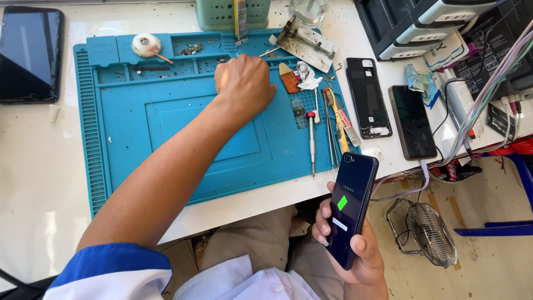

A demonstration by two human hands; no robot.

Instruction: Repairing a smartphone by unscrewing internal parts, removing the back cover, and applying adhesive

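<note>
Because the dark blue phone [351, 208] is gripped back-up in the right hand [355, 244] alone, out past the table edge [250, 208], while the left hand [244, 83] is curled over the blue mat's [133, 144] upper trays, its grasp hidden, the phone could be dropped.

Views: I have one only, the head camera, so no second view shares any part of the scene.
Position: it sits above the near edge of the white worktop [33, 183], over my lap.
Facing: steeply down and forward, away from my body.
Nearness: close; the blue silicone repair mat [166, 139] fills much of the picture.
Reach: the far edge cuts through the pale green plastic basket [219, 14]; at the right I see past the worktop to the floor and a small wire-caged fan [430, 233].
</note>
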